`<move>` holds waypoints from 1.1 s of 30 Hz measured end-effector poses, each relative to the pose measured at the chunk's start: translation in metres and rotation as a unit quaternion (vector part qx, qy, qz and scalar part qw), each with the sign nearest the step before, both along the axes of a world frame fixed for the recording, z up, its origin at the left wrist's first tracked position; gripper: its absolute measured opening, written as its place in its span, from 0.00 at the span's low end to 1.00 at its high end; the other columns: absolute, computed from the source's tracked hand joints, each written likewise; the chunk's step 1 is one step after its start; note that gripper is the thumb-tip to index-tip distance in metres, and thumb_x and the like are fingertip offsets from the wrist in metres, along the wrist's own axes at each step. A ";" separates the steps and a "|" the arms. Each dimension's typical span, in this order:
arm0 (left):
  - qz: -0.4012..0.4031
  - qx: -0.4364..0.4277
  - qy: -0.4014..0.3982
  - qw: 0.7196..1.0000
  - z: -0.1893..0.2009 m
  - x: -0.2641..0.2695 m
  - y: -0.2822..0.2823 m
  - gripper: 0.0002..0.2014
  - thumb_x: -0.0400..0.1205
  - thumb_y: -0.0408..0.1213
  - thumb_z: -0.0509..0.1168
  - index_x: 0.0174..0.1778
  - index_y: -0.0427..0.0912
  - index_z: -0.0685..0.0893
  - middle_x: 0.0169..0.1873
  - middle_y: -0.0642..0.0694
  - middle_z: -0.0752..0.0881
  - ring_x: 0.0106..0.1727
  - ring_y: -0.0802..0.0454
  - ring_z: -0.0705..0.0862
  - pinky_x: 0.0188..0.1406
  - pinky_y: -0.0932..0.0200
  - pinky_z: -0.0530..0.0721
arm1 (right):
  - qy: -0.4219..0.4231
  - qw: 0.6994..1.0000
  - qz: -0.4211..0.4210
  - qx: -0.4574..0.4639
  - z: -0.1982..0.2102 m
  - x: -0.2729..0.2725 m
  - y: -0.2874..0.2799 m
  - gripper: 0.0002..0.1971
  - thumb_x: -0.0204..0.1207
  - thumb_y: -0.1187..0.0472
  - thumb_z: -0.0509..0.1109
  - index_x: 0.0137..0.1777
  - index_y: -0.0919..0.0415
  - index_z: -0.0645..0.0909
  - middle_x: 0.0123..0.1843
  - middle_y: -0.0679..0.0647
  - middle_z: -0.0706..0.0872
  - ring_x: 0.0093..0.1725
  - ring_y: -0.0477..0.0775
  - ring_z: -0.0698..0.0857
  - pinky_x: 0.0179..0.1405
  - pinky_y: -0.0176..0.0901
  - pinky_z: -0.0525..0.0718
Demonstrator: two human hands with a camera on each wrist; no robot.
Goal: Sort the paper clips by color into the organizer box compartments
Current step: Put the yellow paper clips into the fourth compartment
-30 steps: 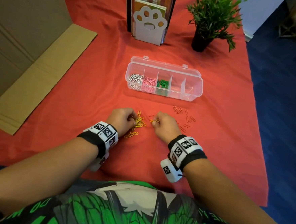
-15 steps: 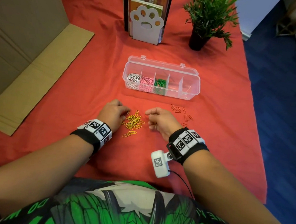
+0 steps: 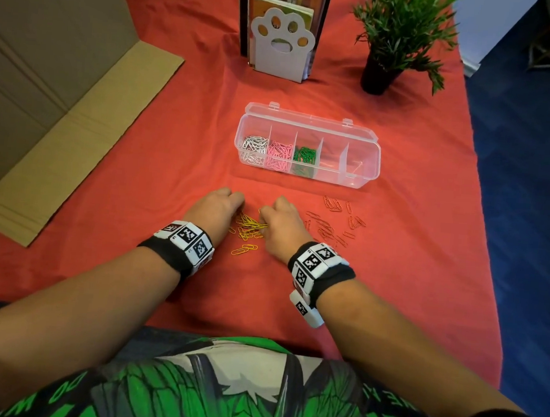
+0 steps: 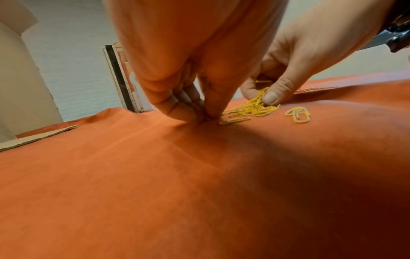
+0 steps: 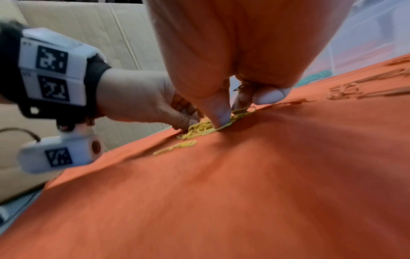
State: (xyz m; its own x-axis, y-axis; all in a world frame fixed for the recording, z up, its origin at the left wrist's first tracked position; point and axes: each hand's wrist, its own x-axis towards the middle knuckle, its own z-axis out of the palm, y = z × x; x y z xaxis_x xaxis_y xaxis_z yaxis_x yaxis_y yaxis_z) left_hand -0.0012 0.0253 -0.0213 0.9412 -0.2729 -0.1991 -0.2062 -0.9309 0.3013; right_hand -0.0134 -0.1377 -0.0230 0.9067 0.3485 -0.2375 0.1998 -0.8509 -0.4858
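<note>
A pile of yellow paper clips (image 3: 249, 227) lies on the red cloth between my hands. My left hand (image 3: 239, 206) has curled fingers that pinch at the pile's left edge (image 4: 207, 117). My right hand (image 3: 263, 214) grips the pile's right side, its thumb (image 5: 219, 115) pressing down on the clips (image 5: 199, 128). Two yellow clips (image 3: 244, 249) lie apart, nearer to me. Orange clips (image 3: 331, 227) are scattered to the right of my right hand. Beyond them stands the clear organizer box (image 3: 362, 178) with its lid open, holding white (image 3: 255, 145), pink (image 3: 279, 153) and green (image 3: 305, 156) clips. Its two right compartments look empty.
A paw-shaped book holder (image 3: 280, 42) and a potted plant (image 3: 396, 37) stand behind the box. Flattened cardboard (image 3: 60, 134) covers the table's left side. The table's right edge (image 3: 481, 222) drops to blue floor.
My right hand has moved left and down onto the yellow pile. Both hands have closed in on it, and the yellow clips are more bunched together.
</note>
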 end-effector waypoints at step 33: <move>0.069 -0.105 0.066 0.990 0.012 -0.007 -0.002 0.15 0.77 0.38 0.68 0.60 0.49 0.85 0.41 0.43 0.81 0.43 0.48 0.81 0.45 0.61 0.72 | 0.400 0.658 -0.346 0.536 0.028 0.009 -0.019 0.11 0.80 0.73 0.55 0.45 0.66 0.80 0.33 0.55 0.74 0.32 0.49 0.78 0.24 0.34 0.83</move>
State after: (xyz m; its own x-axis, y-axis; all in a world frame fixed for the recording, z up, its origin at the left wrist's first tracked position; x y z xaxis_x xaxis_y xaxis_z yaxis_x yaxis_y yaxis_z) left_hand -0.0083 0.0231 -0.0088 0.9419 -0.1917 -0.2757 -0.0266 -0.8610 0.5078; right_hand -0.0048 -0.1567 0.0051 0.6710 0.2734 -0.6892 -0.7396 0.3128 -0.5960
